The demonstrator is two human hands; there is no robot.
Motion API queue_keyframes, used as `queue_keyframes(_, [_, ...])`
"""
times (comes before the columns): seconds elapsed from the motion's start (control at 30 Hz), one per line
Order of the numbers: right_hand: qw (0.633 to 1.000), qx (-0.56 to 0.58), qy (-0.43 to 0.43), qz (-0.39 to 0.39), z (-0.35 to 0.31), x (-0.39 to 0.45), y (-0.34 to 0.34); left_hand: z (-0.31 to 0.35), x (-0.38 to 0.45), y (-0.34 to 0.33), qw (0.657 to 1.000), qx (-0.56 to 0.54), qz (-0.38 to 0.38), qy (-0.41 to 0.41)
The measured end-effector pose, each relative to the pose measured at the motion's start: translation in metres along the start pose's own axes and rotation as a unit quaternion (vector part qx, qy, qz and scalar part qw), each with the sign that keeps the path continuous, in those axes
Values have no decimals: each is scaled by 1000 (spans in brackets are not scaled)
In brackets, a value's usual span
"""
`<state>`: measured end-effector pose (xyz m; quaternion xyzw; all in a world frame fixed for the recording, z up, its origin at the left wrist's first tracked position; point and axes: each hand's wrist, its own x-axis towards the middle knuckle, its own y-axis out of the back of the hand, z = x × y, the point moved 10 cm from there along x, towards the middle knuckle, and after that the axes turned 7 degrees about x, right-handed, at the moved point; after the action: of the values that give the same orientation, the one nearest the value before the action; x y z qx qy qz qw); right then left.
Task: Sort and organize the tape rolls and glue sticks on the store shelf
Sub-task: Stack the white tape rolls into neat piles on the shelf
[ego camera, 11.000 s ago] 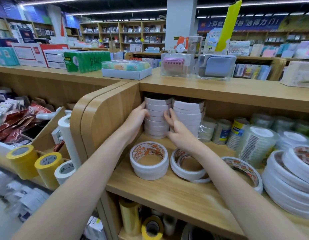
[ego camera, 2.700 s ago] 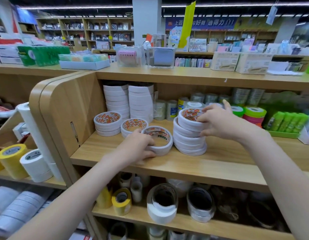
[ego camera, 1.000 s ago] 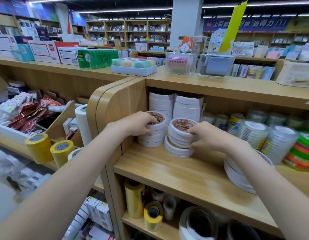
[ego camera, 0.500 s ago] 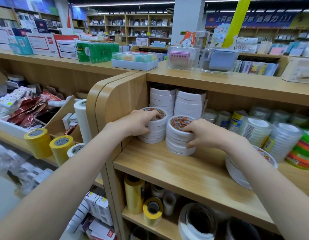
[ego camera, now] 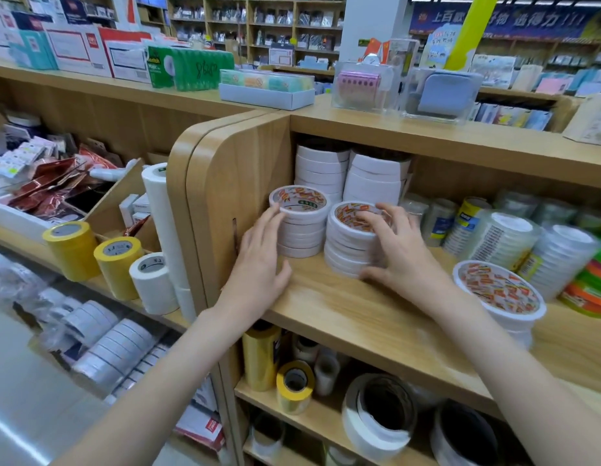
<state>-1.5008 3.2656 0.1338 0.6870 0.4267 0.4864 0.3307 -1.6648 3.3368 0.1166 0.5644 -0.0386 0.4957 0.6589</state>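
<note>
Two short stacks of white double-sided tape rolls stand side by side at the left end of the wooden shelf (ego camera: 343, 307). My left hand (ego camera: 262, 253) has straight fingers touching the left side of the left stack (ego camera: 301, 227). My right hand (ego camera: 393, 243) lies spread over the right stack (ego camera: 346, 243), fingers on its top roll and thumb low at its front. Two taller stacks of plain white rolls (ego camera: 346, 176) stand behind them. A wider stack of printed rolls (ego camera: 501, 297) sits to the right.
The shelf's rounded wooden side panel (ego camera: 225, 183) stands just left of my left hand. Clear tape packs (ego camera: 501, 237) and coloured rolls (ego camera: 592, 284) fill the right. Yellow tape rolls (ego camera: 90, 250) stand on the lower left shelf. More rolls (ego camera: 376, 415) lie on the shelf below.
Both hands have loosened on the two stacks: the left hand slid down off the left stack's top to its side, the right hand spread flat over the right stack.
</note>
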Motion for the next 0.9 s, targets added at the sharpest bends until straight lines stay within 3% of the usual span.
queue_keyframes(0.13, [999,43,-6,20,-1,2,-2,-10,-6,-13,993,-66,-39,93])
queue_keyframes(0.2, [994,88,-54,44,8,-7,-1,-19,-9,-25,984,-74,-79,141])
queue_keyframes(0.37, [936,307,-151,82,18,-20,-14,-22,-5,-38,955,-175,-125,205])
queue_keyframes(0.53, [938,286,-156,120,18,-11,-12,-21,-6,-41,958,-138,-127,219])
queue_keyframes(0.63, [936,293,-166,103,18,-16,-13,-13,-9,-41,964,-100,-126,210])
queue_keyframes(0.77, [965,195,-159,76,13,-25,-18,-4,-12,-43,970,-62,-145,185])
queue_keyframes(0.9, [964,165,-173,116,16,-26,-15,-15,-12,-41,963,-109,-124,214])
